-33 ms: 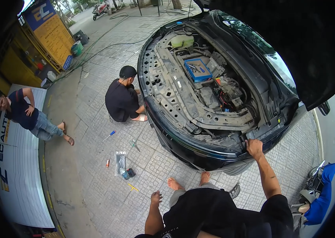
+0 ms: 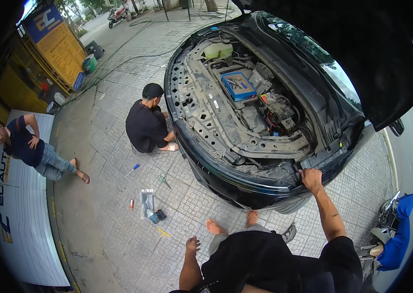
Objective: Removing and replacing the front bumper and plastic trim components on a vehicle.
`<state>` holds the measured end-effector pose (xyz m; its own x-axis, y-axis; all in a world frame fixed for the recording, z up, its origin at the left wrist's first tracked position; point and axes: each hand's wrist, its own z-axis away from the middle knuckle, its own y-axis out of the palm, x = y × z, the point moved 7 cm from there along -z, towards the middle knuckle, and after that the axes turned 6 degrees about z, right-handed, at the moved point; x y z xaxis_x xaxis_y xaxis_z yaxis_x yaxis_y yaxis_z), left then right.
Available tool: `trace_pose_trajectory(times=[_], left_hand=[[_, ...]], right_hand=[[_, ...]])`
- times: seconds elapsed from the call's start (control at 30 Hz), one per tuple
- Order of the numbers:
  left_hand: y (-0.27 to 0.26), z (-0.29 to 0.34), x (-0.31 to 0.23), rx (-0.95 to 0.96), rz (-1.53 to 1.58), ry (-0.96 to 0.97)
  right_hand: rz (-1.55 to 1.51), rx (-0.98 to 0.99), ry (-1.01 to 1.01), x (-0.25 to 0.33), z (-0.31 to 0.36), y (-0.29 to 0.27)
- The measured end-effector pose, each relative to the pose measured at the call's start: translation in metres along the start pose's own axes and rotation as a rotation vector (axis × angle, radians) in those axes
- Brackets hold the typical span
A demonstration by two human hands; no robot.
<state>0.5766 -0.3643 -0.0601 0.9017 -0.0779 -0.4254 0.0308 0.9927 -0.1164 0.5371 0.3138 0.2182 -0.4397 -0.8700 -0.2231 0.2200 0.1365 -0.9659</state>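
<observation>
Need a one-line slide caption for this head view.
Right hand grips the front edge of an open-hooded dark car; left hand hangs free above the paved ground.

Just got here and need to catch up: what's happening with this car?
The car has its hood up and its front cover off. The camera wearer stands at its front, right hand gripping the front edge of the engine bay, left hand hanging free. Another person crouches at the car's side. Screwdrivers and scissors lie on the paving.
</observation>
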Motion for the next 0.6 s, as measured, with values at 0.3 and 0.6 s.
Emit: trace_pose_trajectory(times=[0.3, 0.6], left_hand=[[-0.011, 0.003, -0.004, 0.007, 0.013, -0.030], [-0.027, -0.007, -0.021, -0.044, 0.082, 0.107]], right_hand=[[-0.014, 0.030, -0.008, -0.001, 0.005, 0.001], [0.006, -0.178, -0.127, 0.015, 0.008, -0.010]])
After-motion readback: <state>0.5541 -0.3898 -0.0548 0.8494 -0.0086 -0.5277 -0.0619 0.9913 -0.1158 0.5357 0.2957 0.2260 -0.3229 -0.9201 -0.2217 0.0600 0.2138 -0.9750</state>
